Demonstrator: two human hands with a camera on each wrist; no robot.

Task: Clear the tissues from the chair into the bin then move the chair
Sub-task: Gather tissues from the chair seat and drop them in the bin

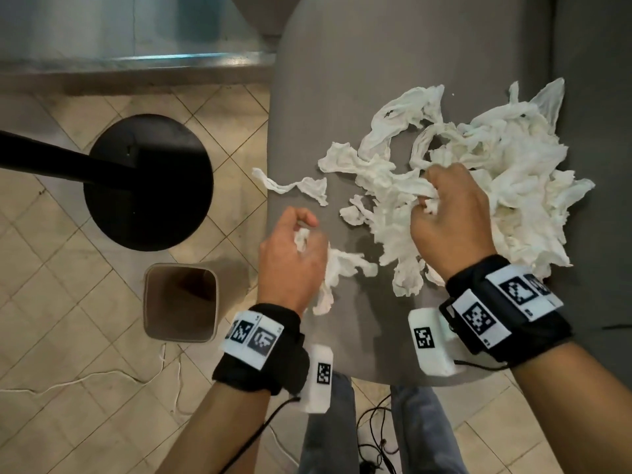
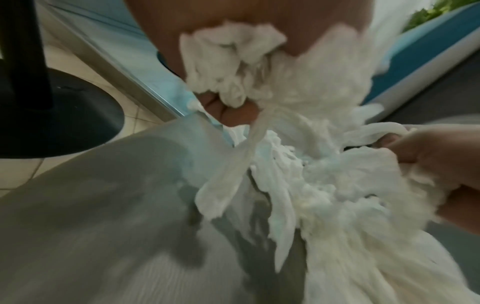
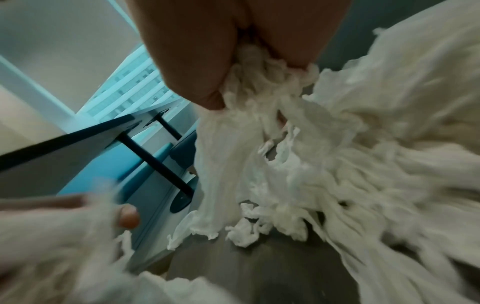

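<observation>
Across the right half of the head view, a grey chair [image 1: 342,80] seat carries a spread of torn white tissues [image 1: 506,172], densest at centre right and thinning into loose strips toward the seat's left edge. The right hand [image 1: 448,220] sits at the lower left margin of the main heap, its fingers [image 1: 432,176] curled round a bunch of tissue; the right wrist view confirms tissue gathered in the grip, with more trailing down onto the seat. The left hand [image 1: 290,258] is at the seat's left edge, lower centre of the frame, fingers curled round a smaller wad of tissue [image 1: 337,268] that hangs below the palm and touches the seat; the left wrist view shows the wad packed against the palm. One separate strip [image 1: 290,186] lies above the left hand, overhanging the seat edge. Left of the chair, on the tiled floor [image 1: 51,285], an open bin [image 1: 147,302] stands at lower left, just below a round black pedestal base [image 1: 150,206].
</observation>
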